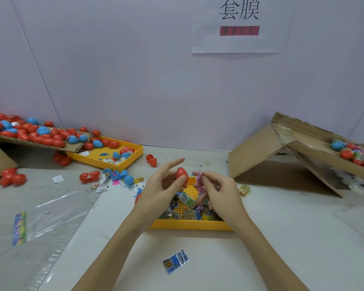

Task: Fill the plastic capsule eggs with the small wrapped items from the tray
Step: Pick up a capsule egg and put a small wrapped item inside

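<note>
Above the yellow tray my left hand holds a red capsule egg between thumb and curled fingers, the index finger stretched out. Just right of the egg, my right hand pinches a small purple wrapped item at its fingertips. The tray holds several wrapped items in green, blue and purple foil. Whether the egg is open or closed is hidden by my fingers.
A cardboard flap at far left carries several red and blue eggs beside a second yellow tray. Loose eggs and wrappers lie on the left. A cardboard box with eggs stands right. One blue packet lies near me.
</note>
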`<state>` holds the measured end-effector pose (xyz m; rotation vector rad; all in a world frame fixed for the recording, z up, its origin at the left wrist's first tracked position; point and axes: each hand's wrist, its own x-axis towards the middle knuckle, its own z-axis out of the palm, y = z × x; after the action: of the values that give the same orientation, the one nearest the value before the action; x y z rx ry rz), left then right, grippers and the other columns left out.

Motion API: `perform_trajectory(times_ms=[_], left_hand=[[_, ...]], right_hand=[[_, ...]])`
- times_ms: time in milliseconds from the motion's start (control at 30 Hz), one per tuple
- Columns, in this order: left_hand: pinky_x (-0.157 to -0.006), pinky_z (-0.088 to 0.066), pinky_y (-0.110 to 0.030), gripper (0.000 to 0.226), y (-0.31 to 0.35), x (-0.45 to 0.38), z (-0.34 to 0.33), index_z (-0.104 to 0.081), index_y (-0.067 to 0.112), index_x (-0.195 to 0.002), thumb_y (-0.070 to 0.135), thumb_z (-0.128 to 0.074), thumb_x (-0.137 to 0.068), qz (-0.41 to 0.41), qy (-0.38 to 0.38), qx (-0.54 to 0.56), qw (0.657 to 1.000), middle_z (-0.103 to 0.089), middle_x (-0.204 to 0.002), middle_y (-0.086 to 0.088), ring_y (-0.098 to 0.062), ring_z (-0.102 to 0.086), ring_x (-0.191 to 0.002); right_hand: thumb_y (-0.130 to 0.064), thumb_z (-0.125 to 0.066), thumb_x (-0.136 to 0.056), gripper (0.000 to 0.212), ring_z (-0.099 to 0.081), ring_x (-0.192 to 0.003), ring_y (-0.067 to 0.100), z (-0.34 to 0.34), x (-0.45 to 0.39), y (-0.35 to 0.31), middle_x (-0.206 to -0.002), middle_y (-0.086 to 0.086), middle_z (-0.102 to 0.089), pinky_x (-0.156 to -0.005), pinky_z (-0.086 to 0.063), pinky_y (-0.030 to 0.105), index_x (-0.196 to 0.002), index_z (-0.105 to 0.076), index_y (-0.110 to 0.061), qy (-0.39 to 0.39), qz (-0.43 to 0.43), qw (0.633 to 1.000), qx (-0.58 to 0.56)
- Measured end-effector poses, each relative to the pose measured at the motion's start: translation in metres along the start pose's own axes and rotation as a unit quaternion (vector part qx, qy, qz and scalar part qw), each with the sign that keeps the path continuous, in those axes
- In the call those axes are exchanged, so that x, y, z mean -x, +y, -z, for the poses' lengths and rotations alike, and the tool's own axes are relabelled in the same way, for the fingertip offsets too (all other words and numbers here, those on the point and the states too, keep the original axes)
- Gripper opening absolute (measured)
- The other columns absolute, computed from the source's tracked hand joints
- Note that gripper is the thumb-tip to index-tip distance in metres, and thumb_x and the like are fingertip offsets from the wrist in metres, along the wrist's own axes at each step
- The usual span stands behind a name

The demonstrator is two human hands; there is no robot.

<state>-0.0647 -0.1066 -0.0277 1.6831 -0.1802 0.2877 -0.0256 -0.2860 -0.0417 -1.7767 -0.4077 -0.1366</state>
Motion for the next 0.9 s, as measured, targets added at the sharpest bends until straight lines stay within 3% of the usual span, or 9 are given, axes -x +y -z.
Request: perform_trajectory(times_ms=[133, 267, 400, 467, 533, 733, 833, 900], left_hand=[[-0.084, -0.057, -0.022, 0.029, -0.002, 0.001, -0.004, -0.058, 0.031, -0.124, 0.013, -0.061, -0.101, 0.013, -0.02, -0.007, 1.0, -0.073, -0.106, 0.009, -0.009, -0.07, -0.102], [-0.089, -0.059, -0.032, 0.028, -0.005, 0.0, -0.003, -0.064, 0.033, -0.114, 0.009, -0.053, -0.103, 0.024, -0.016, -0.025, 0.999, -0.069, -0.102, 0.013, -0.013, -0.068, -0.099], [-0.082, -0.061, -0.031, 0.012, -0.007, 0.001, -0.007, -0.064, 0.036, -0.112, 0.035, -0.061, -0.1, -0.007, -0.006, -0.066, 0.998, -0.069, -0.1, 0.01, -0.013, -0.067, -0.095], [-0.079, -0.06, -0.028, 0.017, -0.008, 0.001, -0.007, -0.066, 0.033, -0.11, 0.038, -0.067, -0.094, -0.028, -0.01, -0.105, 0.994, -0.069, -0.1, 0.008, -0.009, -0.067, -0.093], [-0.075, -0.058, -0.024, 0.011, -0.01, 0.001, -0.007, -0.068, 0.03, -0.107, 0.027, -0.068, -0.096, -0.045, -0.016, -0.141, 0.989, -0.069, -0.097, 0.009, -0.007, -0.066, -0.09], [-0.07, -0.057, -0.018, 0.008, -0.011, 0.0, -0.005, -0.068, 0.032, -0.098, 0.025, -0.07, -0.095, -0.012, 0.011, -0.137, 0.99, -0.067, -0.087, 0.016, -0.003, -0.065, -0.087], [-0.07, -0.057, -0.017, 0.006, -0.009, 0.001, -0.006, -0.067, 0.032, -0.098, 0.026, -0.068, -0.096, -0.004, 0.015, -0.134, 0.991, -0.068, -0.086, 0.014, -0.005, -0.065, -0.086], [-0.072, -0.052, -0.012, 0.007, -0.009, 0.002, -0.005, -0.067, 0.031, -0.097, 0.024, -0.069, -0.095, -0.022, 0.018, -0.162, 0.986, -0.066, -0.084, 0.018, 0.0, -0.062, -0.09]], right_hand=[[-0.013, -0.058, -0.103, 0.026, -0.061, -0.051, 0.009, 0.005, 0.0, 0.001, -0.065, 0.0, -0.066, -0.051, -0.048, 0.017, -0.116, -0.075, -0.028, 0.001, 0.013, 1.0, 0.007], [-0.013, -0.067, -0.098, 0.043, -0.07, -0.062, 0.018, 0.001, 0.002, -0.003, -0.091, 0.001, -0.066, -0.064, -0.06, 0.027, -0.137, -0.06, -0.03, -0.002, 0.018, 1.0, 0.019], [-0.014, -0.072, -0.094, 0.054, -0.07, -0.068, 0.018, -0.001, 0.002, -0.006, -0.098, 0.002, -0.069, -0.076, -0.062, 0.032, -0.142, -0.053, -0.029, -0.026, 0.022, 0.999, 0.021], [-0.012, -0.071, -0.094, 0.052, -0.07, -0.069, 0.017, -0.001, 0.003, -0.006, -0.097, 0.0, -0.069, -0.076, -0.062, 0.033, -0.141, -0.054, -0.027, -0.036, 0.029, 0.999, 0.025], [-0.012, -0.072, -0.094, 0.044, -0.068, -0.068, 0.014, -0.001, 0.003, -0.006, -0.096, -0.001, -0.07, -0.071, -0.061, 0.03, -0.134, -0.06, -0.026, -0.042, 0.03, 0.999, 0.012], [-0.017, -0.071, -0.095, 0.007, -0.062, -0.059, 0.002, 0.006, 0.0, -0.004, -0.075, -0.007, -0.072, -0.054, -0.046, 0.012, -0.101, -0.075, -0.018, -0.035, -0.003, 0.997, -0.063], [-0.026, -0.071, -0.095, 0.014, -0.063, -0.065, 0.007, 0.007, 0.0, -0.004, -0.08, -0.003, -0.073, -0.055, -0.045, 0.013, -0.105, -0.075, -0.018, -0.042, -0.021, 0.994, -0.103], [-0.038, -0.072, -0.091, 0.026, -0.067, -0.072, 0.008, 0.007, 0.0, -0.006, -0.088, -0.003, -0.075, -0.06, -0.049, 0.015, -0.114, -0.073, -0.026, -0.052, -0.014, 0.994, -0.1]])
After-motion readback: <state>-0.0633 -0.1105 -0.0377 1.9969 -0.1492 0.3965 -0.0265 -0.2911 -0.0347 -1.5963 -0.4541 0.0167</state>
